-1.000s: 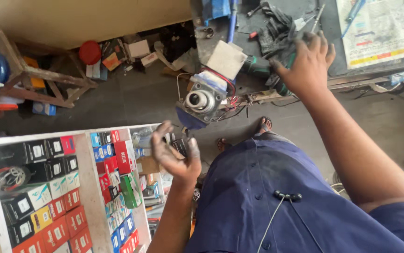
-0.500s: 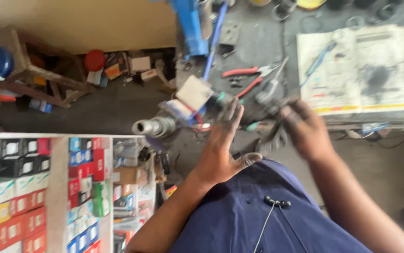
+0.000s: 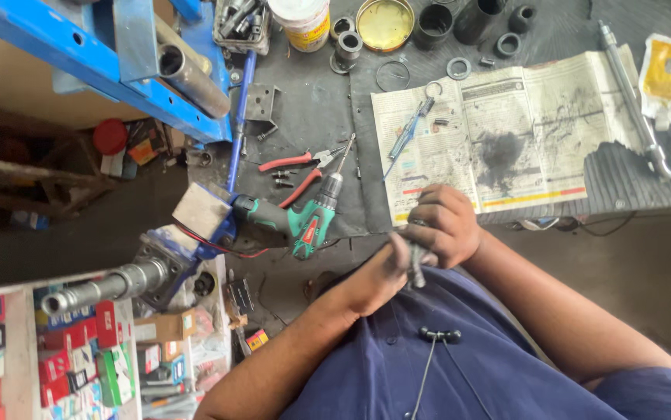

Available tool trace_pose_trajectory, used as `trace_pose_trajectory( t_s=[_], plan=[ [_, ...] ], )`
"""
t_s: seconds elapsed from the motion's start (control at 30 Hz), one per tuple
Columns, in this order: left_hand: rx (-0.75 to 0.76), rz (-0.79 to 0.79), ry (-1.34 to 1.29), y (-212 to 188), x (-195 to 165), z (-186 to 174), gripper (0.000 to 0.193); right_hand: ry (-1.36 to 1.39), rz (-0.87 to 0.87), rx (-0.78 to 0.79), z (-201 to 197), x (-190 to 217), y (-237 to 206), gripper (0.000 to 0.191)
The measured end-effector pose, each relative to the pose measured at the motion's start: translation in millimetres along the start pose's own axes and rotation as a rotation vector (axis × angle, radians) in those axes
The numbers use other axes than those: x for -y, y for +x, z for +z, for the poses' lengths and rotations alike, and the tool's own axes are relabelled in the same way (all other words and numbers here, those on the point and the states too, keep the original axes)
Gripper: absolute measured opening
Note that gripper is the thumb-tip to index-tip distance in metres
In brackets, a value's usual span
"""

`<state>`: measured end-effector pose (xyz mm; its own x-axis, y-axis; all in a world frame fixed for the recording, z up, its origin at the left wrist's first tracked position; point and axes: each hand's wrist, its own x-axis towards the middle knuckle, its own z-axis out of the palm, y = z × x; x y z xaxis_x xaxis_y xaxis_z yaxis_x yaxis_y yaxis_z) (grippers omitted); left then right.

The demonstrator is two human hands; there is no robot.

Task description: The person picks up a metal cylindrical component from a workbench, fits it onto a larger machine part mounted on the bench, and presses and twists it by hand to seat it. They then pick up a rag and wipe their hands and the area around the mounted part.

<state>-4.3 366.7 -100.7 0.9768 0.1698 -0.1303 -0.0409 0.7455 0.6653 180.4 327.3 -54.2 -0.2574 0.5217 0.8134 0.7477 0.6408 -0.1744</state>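
My right hand (image 3: pixel 446 224) is closed in a fist around a small dark metal part (image 3: pixel 415 263) at the near edge of the workbench. My left hand (image 3: pixel 374 276) comes in from below and grips the same part with its fingertips. Both hands are greasy and meet just above my blue shirt. A green cordless drill (image 3: pixel 310 223) lies on the bench a little to the left of the hands. Directly beyond my right hand a stained newspaper (image 3: pixel 506 132) is spread on the bench.
Red-handled pliers (image 3: pixel 295 166) lie beyond the drill, and a blue screwdriver (image 3: pixel 406 137) rests on the newspaper. A blue steel frame (image 3: pixel 110 54), a metal shaft assembly (image 3: pixel 113 286), a bent wrench (image 3: pixel 639 117), rings, sleeves and a yellow tin lid (image 3: pixel 384 23) crowd the bench. Shelves of small boxes (image 3: pixel 47 354) stand lower left.
My right hand has drawn back from the bench towards my body, and my left hand has risen to meet it on the small part. The view has shifted up over the bench.
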Motion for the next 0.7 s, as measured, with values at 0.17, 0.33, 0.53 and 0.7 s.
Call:
trace_pose_trajectory(
  t_s=[0.17,0.33,0.53,0.7],
  plan=[
    [-0.028,0.187,0.826,5.1,-15.6,17.3,0.078,0.218,0.164,0.050,4.1,-26.2,-23.8,0.039],
    [-0.062,0.192,1.229,-2.3,-45.5,30.7,0.115,0.729,0.685,-0.251,32.5,-18.3,-33.3,0.058],
    [0.082,0.305,1.386,-17.5,-70.3,39.2,0.101,2.089,1.039,-0.638,30.2,-39.4,-24.1,0.085],
    [-0.176,0.477,1.265,-23.3,-70.3,37.4,0.064,2.062,1.513,-0.708,21.9,-40.0,11.8,0.111]
  ],
)
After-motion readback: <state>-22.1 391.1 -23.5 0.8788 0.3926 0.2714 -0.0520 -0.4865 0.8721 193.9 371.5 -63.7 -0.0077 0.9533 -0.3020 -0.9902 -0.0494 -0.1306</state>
